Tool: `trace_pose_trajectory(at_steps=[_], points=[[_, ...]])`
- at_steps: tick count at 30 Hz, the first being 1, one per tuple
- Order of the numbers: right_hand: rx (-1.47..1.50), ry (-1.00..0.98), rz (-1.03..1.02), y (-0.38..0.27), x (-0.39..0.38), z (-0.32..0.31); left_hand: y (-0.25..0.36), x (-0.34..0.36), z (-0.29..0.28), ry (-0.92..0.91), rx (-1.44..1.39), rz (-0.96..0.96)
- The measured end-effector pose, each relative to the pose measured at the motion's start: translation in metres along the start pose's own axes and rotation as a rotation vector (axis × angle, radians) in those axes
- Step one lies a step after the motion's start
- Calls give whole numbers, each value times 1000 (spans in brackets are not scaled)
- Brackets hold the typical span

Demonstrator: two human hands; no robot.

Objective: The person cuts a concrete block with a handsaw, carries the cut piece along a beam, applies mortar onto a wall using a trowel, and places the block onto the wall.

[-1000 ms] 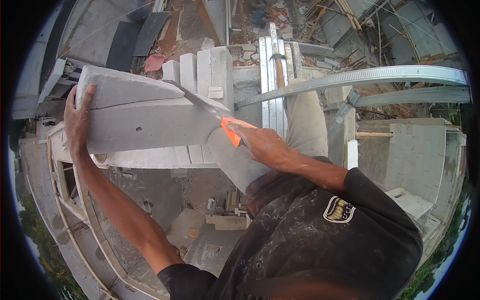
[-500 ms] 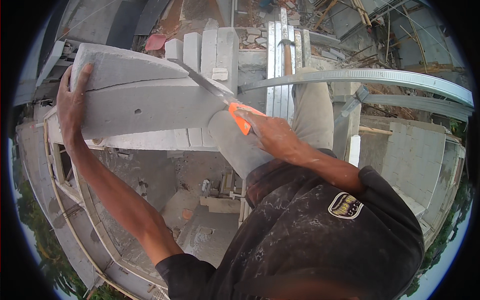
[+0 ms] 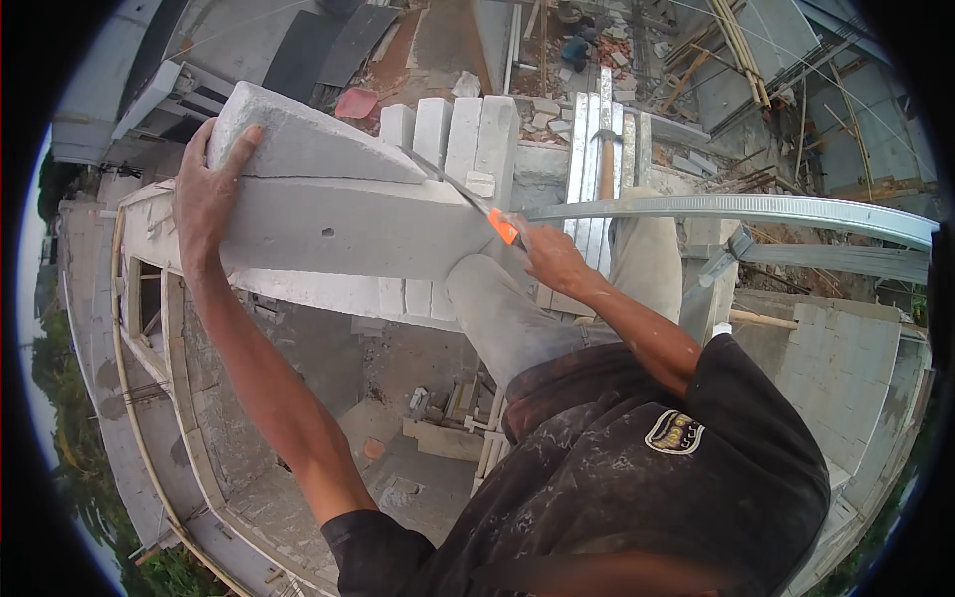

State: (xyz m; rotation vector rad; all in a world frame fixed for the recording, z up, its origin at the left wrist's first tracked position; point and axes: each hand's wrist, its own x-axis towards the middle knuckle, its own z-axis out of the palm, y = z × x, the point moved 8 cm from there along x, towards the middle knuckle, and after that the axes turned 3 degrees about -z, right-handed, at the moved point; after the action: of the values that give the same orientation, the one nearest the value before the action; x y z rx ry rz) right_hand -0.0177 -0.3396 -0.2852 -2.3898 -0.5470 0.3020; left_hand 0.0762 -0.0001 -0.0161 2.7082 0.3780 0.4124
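Note:
A long grey lightweight concrete block (image 3: 343, 254) lies across the work, with a small hole in its face. Above a dark lengthwise line, a wedge-shaped upper part (image 3: 308, 144) narrows toward the right. My left hand (image 3: 207, 189) is closed around the block's left end, its thumb against the upper part. My right hand (image 3: 553, 255) is closed on the orange handle of a handsaw (image 3: 503, 226). The saw's blade slants up and left to the wedge's narrow tip, at the block's right portion. My knee is against the block's right end.
Several pale blocks (image 3: 433, 131) stand behind the block. A hammer (image 3: 607, 164) rests on metal channels (image 3: 582, 179). A curved metal stud (image 3: 736, 206) extends right. Below lies a lower floor (image 3: 398, 428) with rubble; a person (image 3: 577, 50) is far off below.
The whole view has shifted, so things sit farther right and lower. Relative to the block, my right hand and the saw have moved forward and left. My left hand keeps its hold.

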Motion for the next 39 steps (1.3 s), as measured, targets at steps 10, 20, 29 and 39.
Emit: trace_pose_trajectory(at_steps=[10,20,29,39], points=[[-382,252,-243,62,75,19,11,-20,-6,45,67,44],[-898,-4,-461,129,188,43,14,-33,-13,55,84,22],[340,-32,-462,-76,197,-68,11,-46,-14,70,121,36],[539,-171,-702,-212,217,-84,7,-37,-15,102,67,99]])
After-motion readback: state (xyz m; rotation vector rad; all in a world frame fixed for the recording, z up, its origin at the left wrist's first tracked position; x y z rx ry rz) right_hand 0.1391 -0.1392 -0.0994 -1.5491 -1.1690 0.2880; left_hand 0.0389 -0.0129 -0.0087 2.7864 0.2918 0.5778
